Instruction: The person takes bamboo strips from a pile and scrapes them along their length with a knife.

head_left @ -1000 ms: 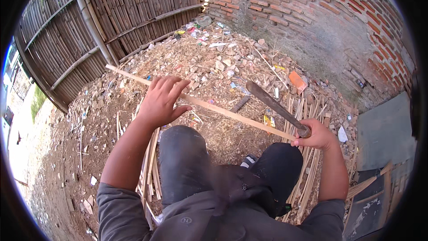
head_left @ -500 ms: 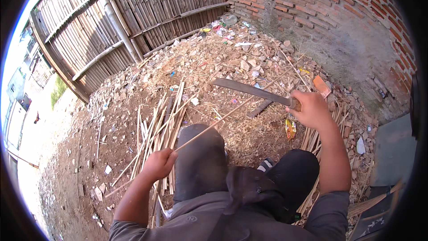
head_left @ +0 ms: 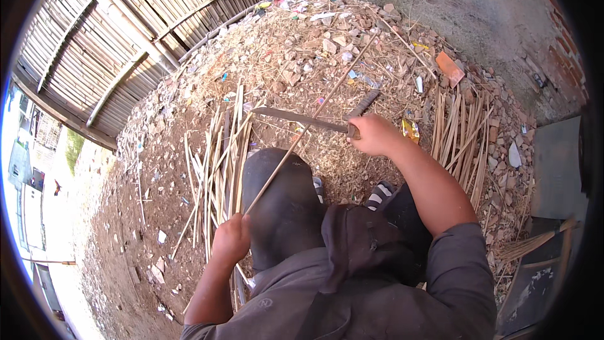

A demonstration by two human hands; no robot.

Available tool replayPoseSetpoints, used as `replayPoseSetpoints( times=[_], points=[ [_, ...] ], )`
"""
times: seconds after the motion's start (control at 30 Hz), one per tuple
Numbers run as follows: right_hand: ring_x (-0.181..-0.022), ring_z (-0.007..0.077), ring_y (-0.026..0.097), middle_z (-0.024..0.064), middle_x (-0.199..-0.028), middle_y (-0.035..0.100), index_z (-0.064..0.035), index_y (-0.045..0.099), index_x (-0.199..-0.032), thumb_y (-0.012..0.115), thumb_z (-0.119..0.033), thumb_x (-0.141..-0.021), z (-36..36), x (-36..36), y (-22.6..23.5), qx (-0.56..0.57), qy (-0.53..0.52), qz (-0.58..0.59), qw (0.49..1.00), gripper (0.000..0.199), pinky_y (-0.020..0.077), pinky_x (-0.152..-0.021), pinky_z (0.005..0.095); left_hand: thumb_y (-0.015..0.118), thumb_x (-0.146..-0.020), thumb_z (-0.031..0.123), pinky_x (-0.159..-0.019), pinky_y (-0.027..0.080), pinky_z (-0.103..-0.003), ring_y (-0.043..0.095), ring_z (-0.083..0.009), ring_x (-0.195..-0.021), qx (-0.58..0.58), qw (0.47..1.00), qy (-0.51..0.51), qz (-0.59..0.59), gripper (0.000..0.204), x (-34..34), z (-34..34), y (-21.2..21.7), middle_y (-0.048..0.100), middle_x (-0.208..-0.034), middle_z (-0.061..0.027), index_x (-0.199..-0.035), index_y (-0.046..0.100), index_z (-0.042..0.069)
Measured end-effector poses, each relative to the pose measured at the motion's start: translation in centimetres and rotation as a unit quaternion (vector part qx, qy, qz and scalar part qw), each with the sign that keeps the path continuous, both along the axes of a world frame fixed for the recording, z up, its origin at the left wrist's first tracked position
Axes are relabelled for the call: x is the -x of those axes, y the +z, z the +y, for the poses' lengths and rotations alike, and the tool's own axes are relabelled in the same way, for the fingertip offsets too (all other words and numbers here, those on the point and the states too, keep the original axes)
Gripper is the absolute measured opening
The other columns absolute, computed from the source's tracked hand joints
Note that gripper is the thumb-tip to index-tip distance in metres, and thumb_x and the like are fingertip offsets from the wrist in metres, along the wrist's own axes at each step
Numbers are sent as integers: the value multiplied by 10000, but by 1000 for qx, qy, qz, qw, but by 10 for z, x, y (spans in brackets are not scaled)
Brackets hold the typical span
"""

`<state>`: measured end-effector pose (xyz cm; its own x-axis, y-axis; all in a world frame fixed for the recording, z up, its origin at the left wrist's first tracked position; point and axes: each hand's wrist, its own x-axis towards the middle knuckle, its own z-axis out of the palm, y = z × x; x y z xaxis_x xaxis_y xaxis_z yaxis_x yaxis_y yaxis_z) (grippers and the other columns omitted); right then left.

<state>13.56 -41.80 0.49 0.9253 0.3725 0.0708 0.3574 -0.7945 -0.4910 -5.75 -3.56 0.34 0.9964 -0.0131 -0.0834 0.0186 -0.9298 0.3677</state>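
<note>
My left hand (head_left: 231,238) is closed around a long thin bamboo strip (head_left: 279,168), which slants up and away to the right past my knee. In my right hand (head_left: 375,135) is the handle of a machete (head_left: 296,117), its dark blade pointing left. The blade crosses the strip beyond my knee; whether they touch, I cannot tell. Just past my right hand, a dark ridged bar-like piece (head_left: 363,103) lies on the ground. A pile of split bamboo strips (head_left: 211,176) lies left of my knee.
Another pile of bamboo strips (head_left: 462,135) lies at the right. Rubble and litter (head_left: 296,56) cover the ground ahead, bounded by a bamboo fence (head_left: 182,0) and a brick wall (head_left: 459,6). A grey panel (head_left: 557,170) stands at the far right; an orange brick (head_left: 449,69) lies ahead.
My right hand has brought the machete left and nearer to me, so the blade now crosses the strip. The strip points more steeply away, and the view has shifted.
</note>
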Motion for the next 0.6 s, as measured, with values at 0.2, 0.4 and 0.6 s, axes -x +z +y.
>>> replayPoseSetpoints(
  times=[0.2, 0.4, 0.6],
  points=[
    [-799, 368, 675, 160, -783, 664, -81, 649, -936, 743, -261, -788, 15, 1, -1, 50, 75, 43, 995, 251, 514, -691, 470, 473, -1032, 309, -616, 473, -580, 619, -488, -689, -32, 999, 14, -21, 324, -1, 0, -1, 629, -712, -253, -869, 553, 41],
    [-813, 366, 680, 177, -827, 680, -61, 671, -1037, 745, -270, -786, -4, -14, -4, -5, -53, 95, 994, 336, 522, -737, 468, 483, -1028, 314, -599, 475, -572, 615, -478, -651, -33, 999, -2, -31, 311, -5, 5, -3, 627, -693, -240, -878, 553, 51],
    [-812, 371, 678, 173, -831, 681, -93, 669, -1008, 696, -203, -770, 21, 6, 5, 77, 36, 47, 995, 264, 523, -722, 477, 522, -1013, 302, -551, 479, -542, 622, -446, -619, -86, 994, 8, -62, 282, 6, 3, -4, 628, -685, -210, -860, 540, 66]
  ],
)
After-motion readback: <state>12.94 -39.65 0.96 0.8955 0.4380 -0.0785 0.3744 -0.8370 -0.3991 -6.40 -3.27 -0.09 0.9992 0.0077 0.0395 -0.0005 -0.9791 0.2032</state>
